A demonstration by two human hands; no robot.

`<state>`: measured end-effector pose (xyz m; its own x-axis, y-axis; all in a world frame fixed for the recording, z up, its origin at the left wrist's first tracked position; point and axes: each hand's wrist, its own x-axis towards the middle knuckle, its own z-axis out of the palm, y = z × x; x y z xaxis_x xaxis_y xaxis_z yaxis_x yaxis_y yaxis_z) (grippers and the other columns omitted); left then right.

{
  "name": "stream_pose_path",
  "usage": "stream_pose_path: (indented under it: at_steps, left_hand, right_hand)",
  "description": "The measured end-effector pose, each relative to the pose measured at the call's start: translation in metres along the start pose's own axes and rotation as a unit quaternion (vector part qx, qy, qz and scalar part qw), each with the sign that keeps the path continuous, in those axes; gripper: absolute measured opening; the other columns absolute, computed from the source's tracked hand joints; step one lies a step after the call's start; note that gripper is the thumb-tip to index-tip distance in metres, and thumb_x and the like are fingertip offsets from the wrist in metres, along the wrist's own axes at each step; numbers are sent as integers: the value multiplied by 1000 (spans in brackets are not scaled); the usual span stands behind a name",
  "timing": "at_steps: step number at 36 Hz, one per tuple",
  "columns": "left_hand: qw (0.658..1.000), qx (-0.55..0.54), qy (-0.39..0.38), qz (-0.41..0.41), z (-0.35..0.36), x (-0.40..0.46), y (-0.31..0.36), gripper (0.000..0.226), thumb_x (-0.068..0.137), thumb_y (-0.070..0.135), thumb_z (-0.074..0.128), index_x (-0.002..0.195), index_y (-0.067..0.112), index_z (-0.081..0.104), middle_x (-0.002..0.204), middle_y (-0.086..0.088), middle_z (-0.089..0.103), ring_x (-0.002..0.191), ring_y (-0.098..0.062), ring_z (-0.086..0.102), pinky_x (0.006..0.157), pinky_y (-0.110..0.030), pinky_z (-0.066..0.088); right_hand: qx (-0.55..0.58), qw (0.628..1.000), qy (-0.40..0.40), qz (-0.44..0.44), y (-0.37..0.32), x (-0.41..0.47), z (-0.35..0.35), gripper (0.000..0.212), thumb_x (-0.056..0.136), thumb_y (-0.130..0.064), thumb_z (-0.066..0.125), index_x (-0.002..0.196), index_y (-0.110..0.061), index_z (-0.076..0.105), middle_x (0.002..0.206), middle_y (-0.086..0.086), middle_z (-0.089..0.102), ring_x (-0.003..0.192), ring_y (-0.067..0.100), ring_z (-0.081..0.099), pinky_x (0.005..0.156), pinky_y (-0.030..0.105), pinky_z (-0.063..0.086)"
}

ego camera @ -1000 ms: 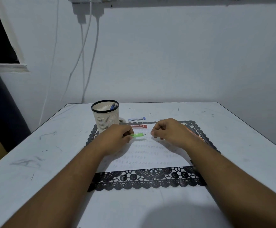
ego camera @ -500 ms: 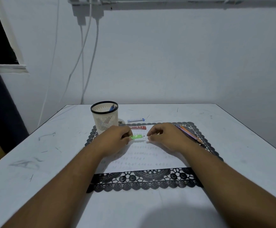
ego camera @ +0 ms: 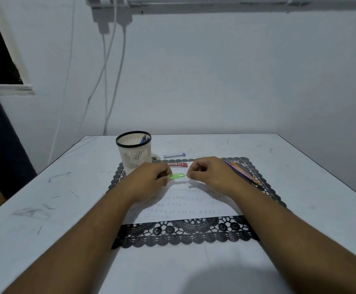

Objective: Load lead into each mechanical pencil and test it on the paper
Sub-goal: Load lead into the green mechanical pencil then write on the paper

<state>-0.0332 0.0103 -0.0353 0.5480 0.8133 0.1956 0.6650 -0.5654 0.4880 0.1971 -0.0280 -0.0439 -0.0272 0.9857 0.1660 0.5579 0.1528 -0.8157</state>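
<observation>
Over paper [ego camera: 185,209] | left hand [ego camera: 149,181] grips green pencil [ego camera: 176,176] | right hand [ego camera: 211,175] pinches its tip

plain home desk corner: scuffed white table [ego camera: 45,209], bare painted wall, charger cables [ego camera: 117,66] hanging, pen cup [ego camera: 133,153], lace placemat [ego camera: 183,232].

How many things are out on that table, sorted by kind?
Green mechanical pencil, held by the left hand with the right hand at its tip: 1
Lead cases, red and blue: 2
Pencil cup: 1
Paper sheet: 1
Black lace mat: 1
Bundle of pencils, number unclear: 1
Total: 7
</observation>
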Motion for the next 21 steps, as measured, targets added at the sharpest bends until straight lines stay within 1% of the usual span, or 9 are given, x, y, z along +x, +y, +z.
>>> stream_pose_path:
  at_steps: [4, 6, 10, 13, 16, 18, 19, 20, 21]
  left_hand:
    - [1000, 2, -3, 3, 0, 2, -1, 12, 102, 24, 60, 91, 27, 64, 89, 10, 64, 82, -11, 59, 72, -31, 45]
    - [1000, 1, -2, 7, 1, 3, -1, 12, 102, 24, 60, 91, 28, 64, 89, 10, 64, 81, -11, 59, 70, -30, 44]
    - [1000, 2, 2, 10, 1, 3, -1, 14, 102, 23, 60, 89, 28, 63, 87, 10, 63, 79, -10, 58, 67, -30, 42]
    - [1000, 10, 7, 3, 1, 3, -5, 17, 102, 23, 60, 87, 31, 62, 86, 11, 64, 79, -10, 59, 70, -32, 45]
    - [1000, 7, 12, 3, 0, 2, -8, 22, 101, 22, 61, 83, 34, 60, 85, 11, 64, 79, -10, 60, 70, -31, 46]
    - [1000, 3, 10, 7, -1, 2, -9, 21, 100, 19, 62, 86, 34, 62, 87, 12, 64, 80, -8, 60, 68, -27, 44]
    - [1000, 3, 7, 9, -2, 2, -8, 20, 99, 16, 61, 90, 34, 64, 90, 13, 64, 83, -6, 60, 69, -25, 44]
    - [1000, 6, 3, 13, -3, 2, -8, 21, 98, 14, 61, 94, 34, 66, 93, 14, 64, 85, -4, 60, 71, -24, 44]
    - [1000, 8, -3, 20, -4, 3, -8, 23, 96, 12, 62, 97, 35, 67, 97, 16, 64, 87, -3, 60, 74, -23, 45]
  right_hand:
    - [-9, 1000, -2, 0, 1, 2, -3, 12, 93, -28, 77, 81, -29, 78, 77, -13, 72, 74, 6, 63, 75, 32, 50]
    - [-8, 1000, 0, -1, 1, 3, -5, 11, 93, -27, 77, 82, -28, 78, 78, -11, 73, 76, 7, 64, 77, 33, 51]
    - [-13, 1000, 5, 4, 1, 3, -8, 11, 93, -25, 77, 83, -26, 79, 76, -13, 72, 69, 1, 61, 71, 26, 46]
    - [-6, 1000, 10, 17, 2, 2, -14, 10, 94, -23, 76, 85, -23, 79, 76, -14, 71, 67, -3, 60, 71, 24, 44]
    - [-20, 999, 18, 27, 4, 1, -20, 9, 94, -23, 76, 87, -20, 79, 82, -12, 74, 74, 0, 63, 68, 22, 43]
    - [-26, 999, 21, 38, 8, 1, -19, 10, 94, -22, 75, 85, -21, 79, 85, -8, 77, 78, 4, 65, 66, 21, 46]
    - [-22, 999, 18, 46, 10, 0, -17, 12, 94, -22, 74, 83, -21, 79, 85, -5, 77, 78, 7, 66, 65, 21, 48]
    - [-16, 998, 12, 53, 12, 1, -15, 12, 93, -22, 74, 81, -21, 78, 85, -3, 77, 77, 9, 66, 65, 22, 50]
    - [-12, 998, 6, 57, 14, 1, -13, 12, 92, -21, 74, 80, -21, 78, 84, -1, 77, 77, 13, 66, 66, 28, 51]
